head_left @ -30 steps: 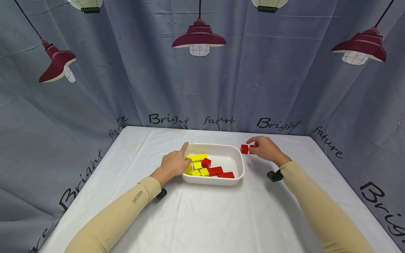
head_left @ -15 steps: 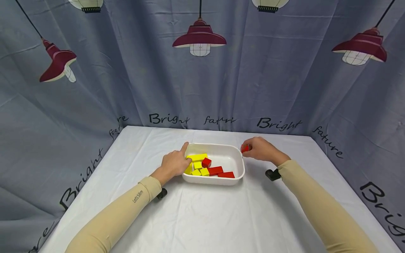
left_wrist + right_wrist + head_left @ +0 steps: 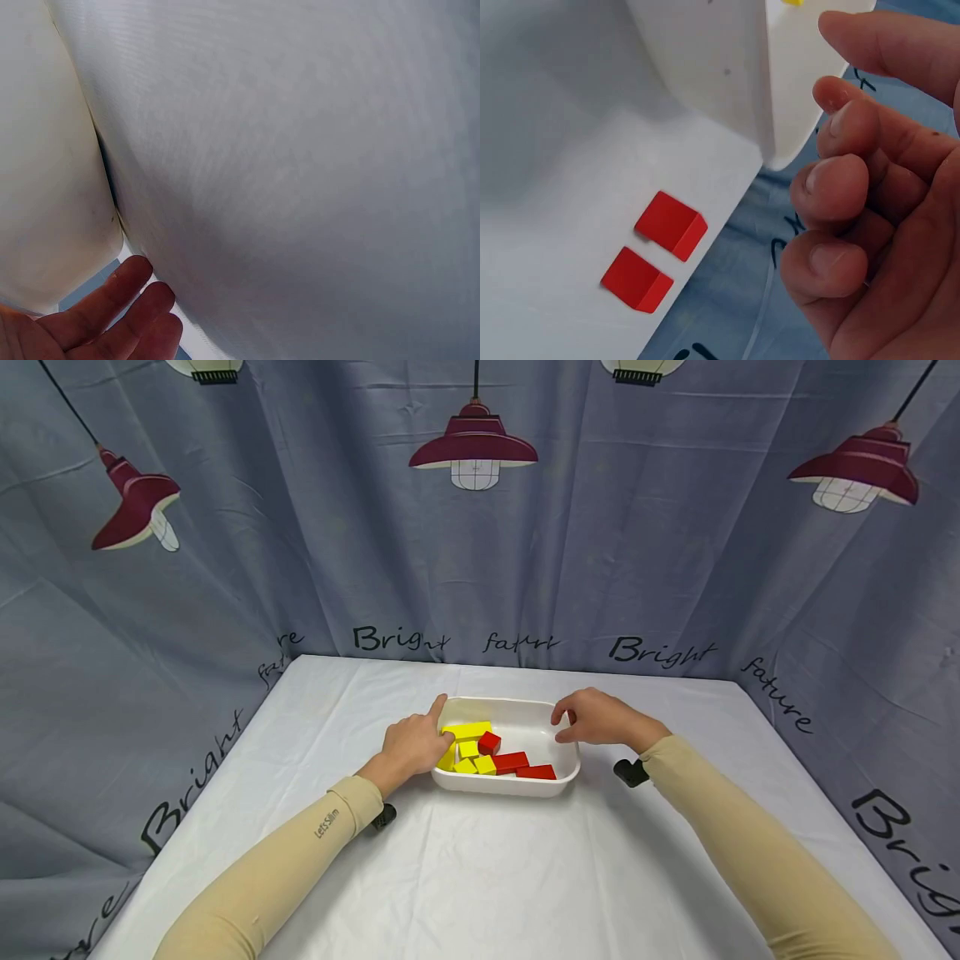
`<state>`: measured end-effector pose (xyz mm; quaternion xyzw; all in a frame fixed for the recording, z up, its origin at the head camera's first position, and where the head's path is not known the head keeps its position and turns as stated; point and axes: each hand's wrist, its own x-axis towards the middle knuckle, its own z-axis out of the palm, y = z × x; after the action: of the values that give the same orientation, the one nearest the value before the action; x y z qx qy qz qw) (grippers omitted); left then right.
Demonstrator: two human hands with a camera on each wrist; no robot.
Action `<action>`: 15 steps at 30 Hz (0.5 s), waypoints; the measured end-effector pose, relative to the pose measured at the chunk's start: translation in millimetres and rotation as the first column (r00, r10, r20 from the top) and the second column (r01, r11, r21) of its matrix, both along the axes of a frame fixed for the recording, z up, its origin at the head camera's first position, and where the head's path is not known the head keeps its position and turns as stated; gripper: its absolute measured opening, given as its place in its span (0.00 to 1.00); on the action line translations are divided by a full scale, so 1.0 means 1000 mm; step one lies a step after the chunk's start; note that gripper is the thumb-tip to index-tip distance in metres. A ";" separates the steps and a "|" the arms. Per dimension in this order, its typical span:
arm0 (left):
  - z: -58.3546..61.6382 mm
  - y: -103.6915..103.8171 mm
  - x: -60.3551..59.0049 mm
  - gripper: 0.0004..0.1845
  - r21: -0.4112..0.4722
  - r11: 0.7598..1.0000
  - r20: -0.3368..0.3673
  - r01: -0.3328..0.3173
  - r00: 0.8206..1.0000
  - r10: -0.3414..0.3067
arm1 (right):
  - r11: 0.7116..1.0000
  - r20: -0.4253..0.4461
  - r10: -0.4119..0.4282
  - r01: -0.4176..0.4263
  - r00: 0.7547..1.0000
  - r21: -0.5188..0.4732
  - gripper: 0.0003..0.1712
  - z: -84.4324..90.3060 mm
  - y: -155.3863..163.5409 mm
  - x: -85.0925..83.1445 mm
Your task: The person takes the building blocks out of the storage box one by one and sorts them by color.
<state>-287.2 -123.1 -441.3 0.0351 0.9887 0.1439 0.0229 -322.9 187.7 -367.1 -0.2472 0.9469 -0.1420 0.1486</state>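
A white plastic rectangular container with rounded corners (image 3: 495, 786) is standing on a table covered in white cloth (image 3: 510, 868), between the two hands. Inside, yellow blocks are occupying the left part: one long yellow bar (image 3: 467, 731) is lying along the far side, three small yellow blocks (image 3: 468, 750) are sitting nearer the front, and a further yellow piece (image 3: 447, 758) is partly showing beside the left hand (image 3: 412, 747). One small red block (image 3: 490, 743) is resting tilted near the middle; two longer red blocks (image 3: 511, 763) are lying toward the front wall.

The left hand is gripping the left wall, its thumb hooking over the rim and its index finger extending along it. The right hand (image 3: 600, 717) is hovering at the right end, fingers loosely curling, thumb and index finger standing apart, holding nothing; contact with the rim cannot be determined. Two red cubes (image 3: 671, 225) are lying outside the container, just apart, near the table edge.

Beige sleeves (image 3: 277, 877) are covering both forearms. A grey-blue curtain with printed red lamps and lettering (image 3: 480, 568) is hanging behind.
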 end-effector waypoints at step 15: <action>0.001 0.001 0.001 0.40 0.012 1.000 0.005 0.004 1.000 -0.004 | 0.997 0.115 0.072 -0.070 0.991 -0.022 0.16 -0.003 -0.028 -0.011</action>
<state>-286.2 -122.3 -440.1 0.0369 0.9877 0.1500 0.0253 -334.0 159.3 -370.3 -0.2735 0.9261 -0.1589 0.2058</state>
